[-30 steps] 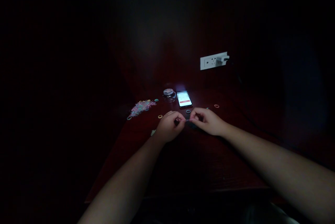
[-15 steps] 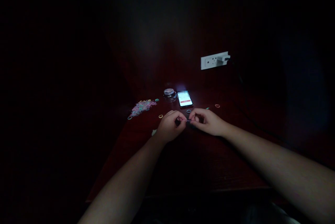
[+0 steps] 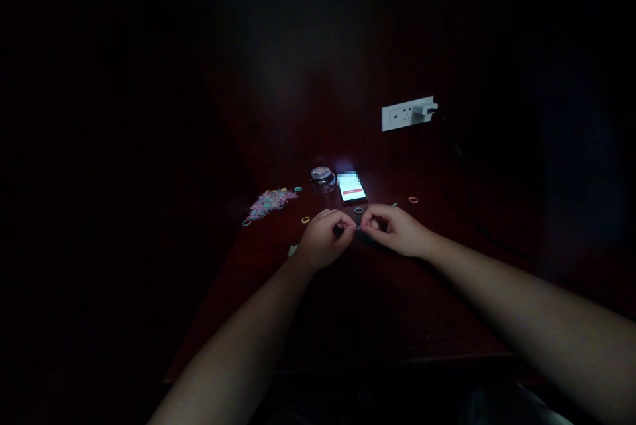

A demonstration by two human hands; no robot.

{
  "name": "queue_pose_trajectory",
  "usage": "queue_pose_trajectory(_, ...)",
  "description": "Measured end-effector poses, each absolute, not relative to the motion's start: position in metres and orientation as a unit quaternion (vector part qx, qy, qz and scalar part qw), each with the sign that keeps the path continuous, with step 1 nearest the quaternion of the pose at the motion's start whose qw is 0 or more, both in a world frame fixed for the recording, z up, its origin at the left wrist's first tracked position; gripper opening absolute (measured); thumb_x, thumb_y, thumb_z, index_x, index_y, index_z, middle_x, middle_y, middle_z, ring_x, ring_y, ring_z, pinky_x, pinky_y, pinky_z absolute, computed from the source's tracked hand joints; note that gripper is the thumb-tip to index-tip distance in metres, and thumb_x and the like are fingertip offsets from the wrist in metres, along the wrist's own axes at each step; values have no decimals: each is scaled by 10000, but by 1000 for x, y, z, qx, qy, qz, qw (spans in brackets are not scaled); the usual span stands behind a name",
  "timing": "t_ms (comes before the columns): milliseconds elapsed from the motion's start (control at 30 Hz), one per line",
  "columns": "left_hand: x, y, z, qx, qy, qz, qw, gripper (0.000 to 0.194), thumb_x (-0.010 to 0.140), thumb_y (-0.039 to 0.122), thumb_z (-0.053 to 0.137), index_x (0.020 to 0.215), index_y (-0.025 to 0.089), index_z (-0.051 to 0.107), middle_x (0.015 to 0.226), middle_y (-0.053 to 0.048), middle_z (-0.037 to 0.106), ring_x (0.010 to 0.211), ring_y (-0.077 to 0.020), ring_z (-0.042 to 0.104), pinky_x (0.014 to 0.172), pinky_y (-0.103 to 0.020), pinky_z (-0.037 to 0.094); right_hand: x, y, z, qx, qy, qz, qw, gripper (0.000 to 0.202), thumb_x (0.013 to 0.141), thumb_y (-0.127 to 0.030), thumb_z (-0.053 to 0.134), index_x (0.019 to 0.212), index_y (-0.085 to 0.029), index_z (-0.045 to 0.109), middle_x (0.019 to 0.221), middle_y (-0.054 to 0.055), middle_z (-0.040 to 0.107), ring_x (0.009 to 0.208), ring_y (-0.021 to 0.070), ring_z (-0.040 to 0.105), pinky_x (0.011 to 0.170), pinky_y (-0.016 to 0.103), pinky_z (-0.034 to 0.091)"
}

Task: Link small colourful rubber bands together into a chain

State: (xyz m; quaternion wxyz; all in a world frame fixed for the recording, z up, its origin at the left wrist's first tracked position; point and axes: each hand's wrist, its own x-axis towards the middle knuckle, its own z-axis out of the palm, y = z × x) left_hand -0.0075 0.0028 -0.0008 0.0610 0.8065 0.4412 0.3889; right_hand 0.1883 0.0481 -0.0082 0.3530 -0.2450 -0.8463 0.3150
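Observation:
My left hand (image 3: 328, 237) and my right hand (image 3: 390, 230) face each other above the dark red table (image 3: 368, 319), fingertips pinched. Between them is a small thin band (image 3: 358, 228), gripped at both ends; its colour is hard to tell in the dim light. Just beyond the fingertips lies a bluish ring band (image 3: 358, 211). A yellow band (image 3: 305, 220) rests past my left hand, and a pale item (image 3: 293, 250) is partly hidden by that hand's wrist. A green piece (image 3: 395, 204) shows behind my right hand, with a pink band (image 3: 413, 200) further right.
A heap of coloured bands (image 3: 271, 203) lies at the left of the table. Behind my hands stand a round clear jar with a lid (image 3: 322, 179) and a lit phone (image 3: 352, 188). A wall socket (image 3: 407, 114) holds a white plug, with a dark cable hanging at the right.
My right hand has shifted very slightly to the right. Both hands keep their pinch on the small band, and the things on the table look unmoved.

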Motion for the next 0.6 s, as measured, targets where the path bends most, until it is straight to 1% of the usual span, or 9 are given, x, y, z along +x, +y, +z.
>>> queue_pose_trajectory(133,-8,1,1,816,434,379,57,89,847,202,550,824,189,635,788,-15,640,779,-155,557,722,-293,442,188,48,-8,-246,-846,312,355,87,822,-233,568,784,-156,581,624,-22,492,559,96,425,530,233,343)
queue_pose_trajectory(233,-9,0,2,821,424,378,61,63,834,215,577,837,190,634,796,-14,643,778,-155,563,718,-294,444,188,48,-7,-248,-847,304,359,88,824,-230,562,785,-154,580,647,-11,515,577,100,444,548,238,358)
queue_pose_trajectory(333,-8,0,2,823,417,381,61,53,809,239,623,831,192,635,797,-12,645,769,-154,565,715,-295,444,188,48,-7,-253,-848,294,361,83,822,-225,562,790,-152,583,648,-11,514,584,102,449,554,240,360)
queue_pose_trajectory(600,-9,2,0,822,416,387,47,55,825,218,598,793,194,636,760,-4,637,741,-144,552,699,-292,433,188,48,-8,-256,-844,309,356,81,811,-233,579,796,-153,576,627,-23,490,565,98,434,536,235,351)
